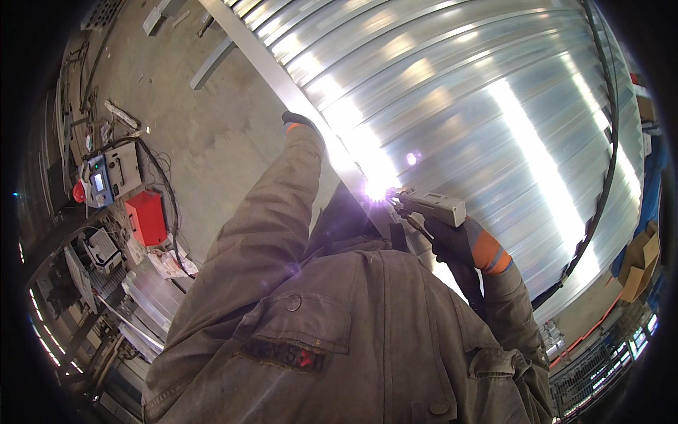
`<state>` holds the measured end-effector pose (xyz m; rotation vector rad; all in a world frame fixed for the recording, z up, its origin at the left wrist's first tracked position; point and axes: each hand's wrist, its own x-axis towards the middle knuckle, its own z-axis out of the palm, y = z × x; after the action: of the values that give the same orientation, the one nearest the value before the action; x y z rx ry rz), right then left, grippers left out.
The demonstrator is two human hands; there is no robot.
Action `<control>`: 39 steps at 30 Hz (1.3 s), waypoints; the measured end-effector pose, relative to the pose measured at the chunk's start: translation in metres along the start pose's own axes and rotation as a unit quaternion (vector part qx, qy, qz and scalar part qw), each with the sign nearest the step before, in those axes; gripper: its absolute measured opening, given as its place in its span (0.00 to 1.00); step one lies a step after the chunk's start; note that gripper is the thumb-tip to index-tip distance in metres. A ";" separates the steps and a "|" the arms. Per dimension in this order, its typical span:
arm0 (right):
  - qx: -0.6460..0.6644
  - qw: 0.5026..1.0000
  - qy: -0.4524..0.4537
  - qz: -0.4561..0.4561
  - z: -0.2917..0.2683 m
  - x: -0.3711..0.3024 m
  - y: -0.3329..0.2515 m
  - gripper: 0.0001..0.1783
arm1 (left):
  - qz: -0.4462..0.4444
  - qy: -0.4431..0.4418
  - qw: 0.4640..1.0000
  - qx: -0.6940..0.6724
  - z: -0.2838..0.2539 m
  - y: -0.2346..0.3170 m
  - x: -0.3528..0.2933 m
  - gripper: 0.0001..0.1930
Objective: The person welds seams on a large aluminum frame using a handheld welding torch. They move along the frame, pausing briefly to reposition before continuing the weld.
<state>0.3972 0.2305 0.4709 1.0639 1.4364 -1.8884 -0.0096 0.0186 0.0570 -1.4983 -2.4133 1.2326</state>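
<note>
My right hand (452, 244), in a dark glove with an orange and grey cuff, is closed round a pale grey welding torch (438, 206). A bright violet-white arc (378, 189) burns at the torch tip, against the edge of a large ribbed metal panel (452, 127). The glare hides the spot where tip and metal meet. Farther up that edge, my left hand (300, 120), in a dark glove with an orange band, lies at the long metal rail (265, 67). My sleeve and the angle hide its fingers.
A dark cable (613, 141) curves over the panel's right side. On the left stand a control box with a small screen (100, 182) and a red box (147, 218), with cables on the floor. A metal bar (212, 63) juts from the rail; an open cardboard box (641, 261) is at right.
</note>
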 end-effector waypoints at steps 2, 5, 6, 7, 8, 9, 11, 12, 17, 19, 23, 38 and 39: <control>-0.007 1.000 -0.009 0.004 -0.001 0.001 0.002 0.25 | 0.007 -0.022 1.000 -0.008 0.000 0.001 -0.001 0.15; -0.055 0.997 -0.018 -0.047 -0.002 0.001 0.004 0.25 | -0.012 0.005 1.000 0.012 -0.007 -0.001 -0.001 0.14; -0.033 0.999 -0.013 -0.033 -0.002 0.000 0.005 0.25 | -0.001 0.000 1.000 0.014 -0.013 -0.003 -0.002 0.13; -0.011 1.000 -0.008 -0.018 -0.003 -0.002 0.006 0.25 | 0.010 -0.005 1.000 0.017 -0.022 -0.007 -0.003 0.13; 0.009 1.000 -0.006 -0.009 -0.003 -0.003 0.007 0.25 | 0.022 -0.011 1.000 0.020 -0.033 -0.012 -0.006 0.12; 0.020 1.000 -0.005 -0.003 -0.003 -0.005 0.008 0.25 | 0.036 -0.087 0.995 0.006 -0.049 -0.014 -0.007 0.14; 0.033 0.999 -0.010 -0.022 -0.004 -0.007 0.010 0.26 | 0.060 -0.228 0.972 -0.012 -0.087 -0.015 -0.008 0.21; 0.038 0.999 -0.007 0.001 -0.005 -0.007 0.012 0.26 | 0.067 -0.245 0.967 -0.025 -0.101 -0.022 -0.012 0.21; 0.040 0.999 -0.004 -0.006 -0.005 -0.008 0.016 0.27 | 0.055 -0.247 0.966 -0.054 -0.141 -0.041 -0.019 0.21; 0.052 0.999 -0.009 0.003 -0.006 -0.009 0.016 0.26 | 0.065 -0.258 0.963 -0.046 -0.139 -0.040 -0.016 0.21; 0.036 0.999 -0.014 0.014 -0.006 -0.012 0.010 0.25 | 0.064 -0.227 0.971 -0.034 -0.107 -0.026 -0.011 0.21; 0.017 1.000 -0.001 -0.019 -0.006 -0.020 0.020 0.25 | 0.040 -0.281 0.949 -0.139 -0.153 -0.050 -0.017 0.24; 0.024 1.000 -0.003 -0.010 -0.006 -0.021 0.023 0.24 | 0.045 -0.279 0.950 -0.131 -0.155 -0.051 -0.018 0.24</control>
<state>0.4287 0.2286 0.4749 1.0682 1.4094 -1.9468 0.0277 0.0863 0.2022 -1.4907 -2.9957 1.5877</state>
